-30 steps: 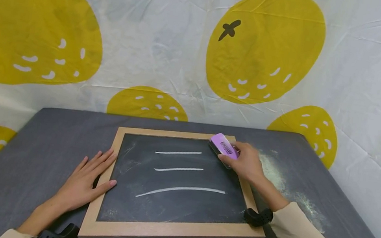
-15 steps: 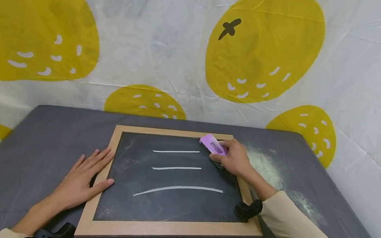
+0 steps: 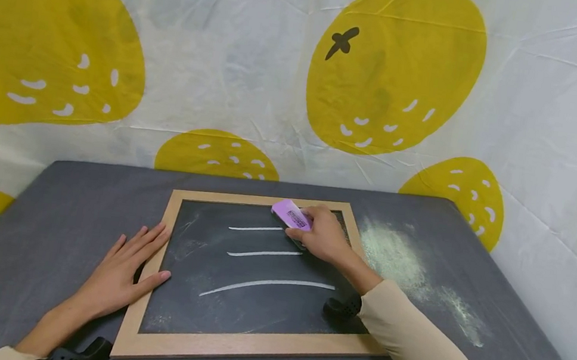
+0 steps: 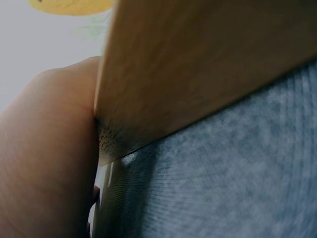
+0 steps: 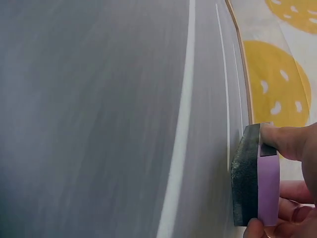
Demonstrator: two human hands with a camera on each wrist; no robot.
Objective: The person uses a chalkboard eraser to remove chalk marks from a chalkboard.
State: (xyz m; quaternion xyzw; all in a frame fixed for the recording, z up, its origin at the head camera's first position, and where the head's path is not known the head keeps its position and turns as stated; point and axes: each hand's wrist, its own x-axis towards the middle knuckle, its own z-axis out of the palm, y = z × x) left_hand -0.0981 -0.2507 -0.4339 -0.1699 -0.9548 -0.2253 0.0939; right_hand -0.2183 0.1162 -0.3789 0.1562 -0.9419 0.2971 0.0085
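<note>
A wood-framed chalkboard [image 3: 250, 313] lies flat, bearing three white chalk lines [image 3: 267, 281]. My right hand [image 3: 326, 235] grips a purple chalkboard eraser [image 3: 291, 213] by its sides at the right end of the top line. In the right wrist view the dark felt of the eraser [image 5: 246, 181] faces the board, with thumb and fingers around the purple back; whether the felt touches the board is hard to tell. Spread flat, my left hand [image 3: 117, 273] rests on the frame's left side. Its wrist view shows part of the hand [image 4: 49, 153] against the wooden frame [image 4: 163, 64].
A dark grey cloth [image 3: 74, 208] covers the table. Pale chalk dust [image 3: 397, 259] is scattered right of the board. Behind the table hangs a white curtain [image 3: 248, 67] with yellow fruit prints. Black wrist devices [image 3: 342, 307] sit on both wrists.
My right hand has moved left with the eraser, from the board's upper right corner to the top line, covering its right end. The left hand stays on the frame.
</note>
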